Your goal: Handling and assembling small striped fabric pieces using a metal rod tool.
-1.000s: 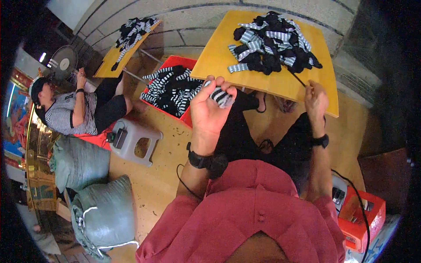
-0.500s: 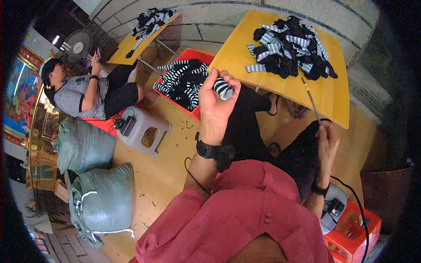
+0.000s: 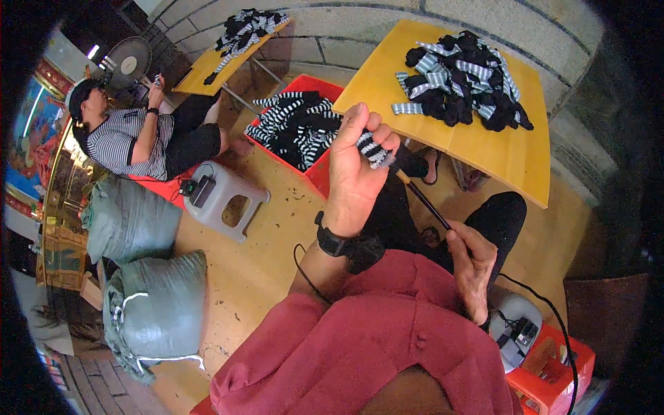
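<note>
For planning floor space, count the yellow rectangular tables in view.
2. One yellow rectangular table stands ahead of the person's left hand, under a heap of black and grey striped fabric; a second yellow table, upper left, is near a seated co-worker. Others may be hidden.

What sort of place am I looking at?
Probably a small, informal workshop, though I can't be certain: striped knits lie heaped on a yellow table, more fill a red bin, and bulging sacks stand nearby.
</note>
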Available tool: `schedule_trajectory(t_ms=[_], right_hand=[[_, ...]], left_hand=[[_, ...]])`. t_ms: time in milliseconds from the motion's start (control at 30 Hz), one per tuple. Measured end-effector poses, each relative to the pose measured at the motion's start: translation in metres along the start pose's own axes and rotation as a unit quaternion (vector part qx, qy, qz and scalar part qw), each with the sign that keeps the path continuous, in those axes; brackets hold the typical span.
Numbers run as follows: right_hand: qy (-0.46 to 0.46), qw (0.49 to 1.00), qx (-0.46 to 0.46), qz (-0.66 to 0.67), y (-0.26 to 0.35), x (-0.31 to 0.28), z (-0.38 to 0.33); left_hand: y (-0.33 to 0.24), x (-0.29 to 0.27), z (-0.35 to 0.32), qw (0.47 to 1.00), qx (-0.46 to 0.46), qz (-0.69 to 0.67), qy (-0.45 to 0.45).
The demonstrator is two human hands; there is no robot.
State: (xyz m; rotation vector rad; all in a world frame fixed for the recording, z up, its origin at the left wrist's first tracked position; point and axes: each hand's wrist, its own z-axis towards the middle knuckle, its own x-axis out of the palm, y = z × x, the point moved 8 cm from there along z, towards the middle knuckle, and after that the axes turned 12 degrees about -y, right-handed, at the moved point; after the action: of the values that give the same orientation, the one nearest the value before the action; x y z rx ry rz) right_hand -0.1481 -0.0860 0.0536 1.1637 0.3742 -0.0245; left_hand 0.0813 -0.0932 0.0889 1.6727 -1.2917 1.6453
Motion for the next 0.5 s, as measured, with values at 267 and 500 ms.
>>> schedule_trajectory(t_ms=[267,500], right_hand=[[0.004,0.999,0.028,0.030,-0.005,0.008,-0.005],[-0.033,0.997,-0.006,0.066,-0.006,0.001,-0.016]], left_hand=[[0.007,0.025,-0.031,0.984,0.065,0.089,0.138],[-0.004,0.036,-0.046,0.980,0.103,0.075,0.151]])
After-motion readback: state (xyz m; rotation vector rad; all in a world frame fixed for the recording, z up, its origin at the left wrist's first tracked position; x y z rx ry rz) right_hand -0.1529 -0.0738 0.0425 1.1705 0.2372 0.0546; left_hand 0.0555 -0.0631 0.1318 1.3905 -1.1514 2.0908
